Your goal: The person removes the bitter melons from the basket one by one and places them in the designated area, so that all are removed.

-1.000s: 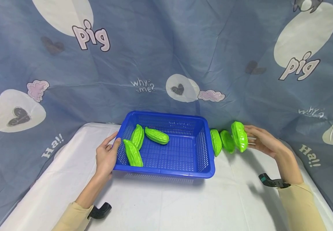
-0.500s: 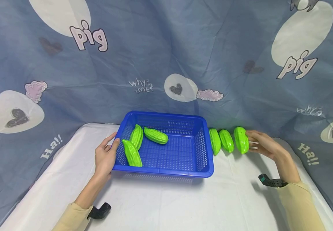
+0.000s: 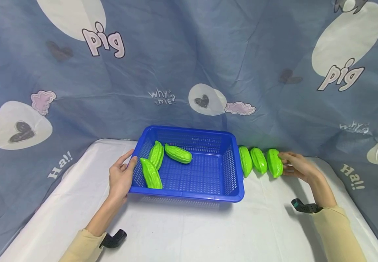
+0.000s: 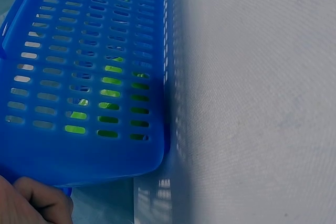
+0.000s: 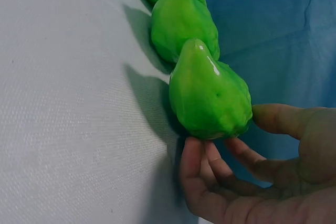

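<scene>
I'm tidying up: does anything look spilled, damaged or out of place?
Nothing stands out: three green gourds lie in the blue basket, three more sit in a row beside it, and no spill or break shows.

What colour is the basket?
The basket is blue; the head view shows it best.

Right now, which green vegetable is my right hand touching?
The rightmost vegetable in the row outside the blue basket; your right hand touches no other.
</scene>
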The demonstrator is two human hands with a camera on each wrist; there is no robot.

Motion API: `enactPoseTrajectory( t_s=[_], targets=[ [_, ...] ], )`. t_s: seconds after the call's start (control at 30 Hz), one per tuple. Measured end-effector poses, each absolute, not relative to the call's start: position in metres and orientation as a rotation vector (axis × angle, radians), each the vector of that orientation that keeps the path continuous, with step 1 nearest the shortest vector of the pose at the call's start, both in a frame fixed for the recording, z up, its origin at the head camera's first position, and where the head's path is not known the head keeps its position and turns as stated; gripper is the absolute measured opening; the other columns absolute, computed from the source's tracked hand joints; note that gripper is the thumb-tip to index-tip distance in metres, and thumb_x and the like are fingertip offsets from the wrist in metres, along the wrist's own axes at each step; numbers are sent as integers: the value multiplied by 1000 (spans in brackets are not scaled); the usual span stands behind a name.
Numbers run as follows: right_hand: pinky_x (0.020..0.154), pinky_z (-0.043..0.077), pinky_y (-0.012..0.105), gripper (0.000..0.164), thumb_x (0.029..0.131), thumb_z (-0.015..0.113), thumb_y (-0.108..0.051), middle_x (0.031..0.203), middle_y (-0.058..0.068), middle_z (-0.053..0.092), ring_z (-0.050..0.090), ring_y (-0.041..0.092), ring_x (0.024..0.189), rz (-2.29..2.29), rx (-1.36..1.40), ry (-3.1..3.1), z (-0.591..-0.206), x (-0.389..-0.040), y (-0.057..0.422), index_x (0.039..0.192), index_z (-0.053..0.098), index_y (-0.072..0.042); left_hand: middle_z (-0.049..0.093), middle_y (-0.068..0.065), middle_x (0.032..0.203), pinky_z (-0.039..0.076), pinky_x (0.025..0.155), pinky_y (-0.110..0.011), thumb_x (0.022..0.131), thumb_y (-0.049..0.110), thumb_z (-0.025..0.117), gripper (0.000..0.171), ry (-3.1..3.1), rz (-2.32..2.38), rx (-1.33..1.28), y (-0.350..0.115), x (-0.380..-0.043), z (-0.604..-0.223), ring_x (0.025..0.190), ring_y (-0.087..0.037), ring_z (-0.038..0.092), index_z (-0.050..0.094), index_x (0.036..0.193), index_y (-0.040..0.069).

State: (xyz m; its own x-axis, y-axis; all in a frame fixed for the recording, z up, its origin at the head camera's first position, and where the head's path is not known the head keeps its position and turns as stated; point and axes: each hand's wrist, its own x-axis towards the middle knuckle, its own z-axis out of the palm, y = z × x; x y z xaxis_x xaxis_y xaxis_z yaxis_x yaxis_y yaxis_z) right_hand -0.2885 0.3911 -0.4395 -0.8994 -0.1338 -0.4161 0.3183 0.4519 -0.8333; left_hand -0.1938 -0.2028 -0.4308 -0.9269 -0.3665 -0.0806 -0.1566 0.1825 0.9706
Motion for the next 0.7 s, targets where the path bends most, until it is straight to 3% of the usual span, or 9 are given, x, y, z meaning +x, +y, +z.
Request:
enactPoseTrajectory(
  t_s=[0.23, 0.7],
  targets=[
    [92, 61, 28, 83, 115, 43, -49, 129, 1, 53, 65, 3, 99, -1458, 176, 2273, -443, -290, 391, 168, 12, 8, 72, 9, 90, 55, 65, -21, 112, 41, 57, 49, -2284, -1836, 508, -203, -194, -430, 75, -4, 66, 55, 159, 26],
    [90, 62, 28, 74, 116, 41, -44, 117, -4, 57, 66, 2, 96, -1459, 152, 2312, -444, -285, 388, 164, 22, 9, 67, 14, 79, 52, 61, -21, 112, 40, 57, 51, -2287, -1851, 490, -206, -194, -433, 68, -1, 62, 52, 161, 25]
  ],
)
